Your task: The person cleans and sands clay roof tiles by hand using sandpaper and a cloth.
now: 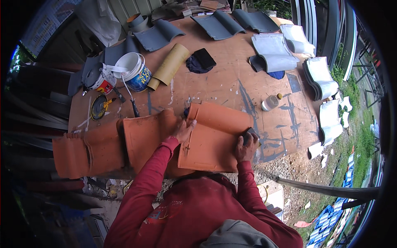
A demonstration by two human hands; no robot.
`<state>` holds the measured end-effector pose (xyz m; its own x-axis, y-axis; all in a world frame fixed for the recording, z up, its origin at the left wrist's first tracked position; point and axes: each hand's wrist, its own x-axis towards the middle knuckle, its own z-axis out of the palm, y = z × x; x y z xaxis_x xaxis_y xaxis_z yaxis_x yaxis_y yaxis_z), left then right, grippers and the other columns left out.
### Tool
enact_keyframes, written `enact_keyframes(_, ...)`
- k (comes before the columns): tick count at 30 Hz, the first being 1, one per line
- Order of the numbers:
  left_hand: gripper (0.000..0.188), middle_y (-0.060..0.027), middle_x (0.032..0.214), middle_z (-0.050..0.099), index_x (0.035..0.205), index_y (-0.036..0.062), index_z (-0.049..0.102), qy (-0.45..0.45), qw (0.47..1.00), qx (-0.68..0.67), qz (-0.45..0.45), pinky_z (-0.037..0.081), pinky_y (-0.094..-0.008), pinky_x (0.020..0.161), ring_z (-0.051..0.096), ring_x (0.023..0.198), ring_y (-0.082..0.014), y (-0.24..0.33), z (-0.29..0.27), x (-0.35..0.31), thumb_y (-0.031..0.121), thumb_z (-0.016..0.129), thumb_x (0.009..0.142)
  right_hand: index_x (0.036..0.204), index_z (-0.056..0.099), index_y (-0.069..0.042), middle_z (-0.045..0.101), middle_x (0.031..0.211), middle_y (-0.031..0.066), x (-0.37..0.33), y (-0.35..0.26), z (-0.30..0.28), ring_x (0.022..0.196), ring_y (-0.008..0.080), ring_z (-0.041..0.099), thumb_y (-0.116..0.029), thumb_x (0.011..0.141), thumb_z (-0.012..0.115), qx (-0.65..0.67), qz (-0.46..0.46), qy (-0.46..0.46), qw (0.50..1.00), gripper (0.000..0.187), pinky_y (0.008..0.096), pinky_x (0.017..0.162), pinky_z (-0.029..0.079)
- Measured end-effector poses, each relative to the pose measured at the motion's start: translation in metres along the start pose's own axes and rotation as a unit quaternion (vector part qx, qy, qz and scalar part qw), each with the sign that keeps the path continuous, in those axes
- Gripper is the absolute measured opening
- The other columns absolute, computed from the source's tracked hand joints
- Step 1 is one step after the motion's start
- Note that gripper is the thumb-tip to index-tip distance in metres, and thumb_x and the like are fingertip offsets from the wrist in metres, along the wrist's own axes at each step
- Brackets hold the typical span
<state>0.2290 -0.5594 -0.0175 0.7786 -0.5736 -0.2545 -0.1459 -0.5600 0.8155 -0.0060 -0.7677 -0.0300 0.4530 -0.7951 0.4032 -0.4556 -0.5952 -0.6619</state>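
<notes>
An orange wavy roof tile [215, 138] lies at the near edge of the brown table [231, 82]. My left hand [183, 130] presses flat on the tile's left edge, fingers spread. My right hand [246, 146] sits at the tile's right edge, closed around a small dark pad or block [250, 133]. Two more orange tiles [144, 138] [84, 151] lie overlapped to the left of it.
A white paint bucket [134, 70], a smaller can [100, 79], a cardboard tube [169, 66], a dark cloth [200, 62] and a small bottle [271, 102] stand on the table. Grey tiles [219, 25] lie at the back, white ones [320, 76] stacked at the right. Gravel and grass are beyond.
</notes>
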Motion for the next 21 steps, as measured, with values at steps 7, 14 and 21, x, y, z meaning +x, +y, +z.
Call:
enact_keyframes(7, 0.113, -0.0394, 0.14, 0.048, 0.141, -0.0204, 0.038, -0.02, 0.997, 0.074, -0.024, 0.038, -0.0447, 0.114, 0.046, 0.137, -0.0454, 0.014, -0.002, -0.01, 0.082, 0.038, 0.092, 0.124, 0.061, -0.004, 0.057, 0.124, 0.0182, 0.088, 0.013, 0.029, 0.117, 0.0372, 0.054, -0.021, 0.089, 0.071, -0.025, 0.023, -0.041, 0.999, 0.041, 0.0462, 0.1, 0.044)
enact_keyframes(14, 0.077, -0.0303, 0.102, 0.065, 0.104, -0.01, 0.059, 0.05, 0.996, 0.073, 0.03, 0.052, -0.0494, 0.086, 0.066, 0.096, -0.0434, 0.014, 0.001, -0.008, 0.066, 0.049, 0.097, 0.125, 0.063, 0.001, 0.063, 0.117, 0.0226, 0.23, -0.049, 0.123, 0.111, 0.0382, 0.059, -0.029, 0.086, 0.076, 0.026, -0.154, -0.109, 0.982, 0.051, 0.0482, 0.1, 0.044)
enact_keyframes(21, 0.073, -0.0263, 0.084, 0.067, 0.094, -0.0066, 0.061, 0.046, 0.994, 0.096, -0.027, 0.053, -0.0514, 0.079, 0.068, 0.083, -0.0432, 0.038, -0.013, -0.013, 0.065, 0.049, 0.098, 0.141, 0.052, 0.003, 0.056, 0.136, 0.0241, 0.343, -0.092, 0.325, 0.131, 0.0381, 0.051, -0.06, 0.072, 0.08, -0.122, -0.19, -0.212, 0.951, 0.098, 0.0496, 0.109, 0.042)
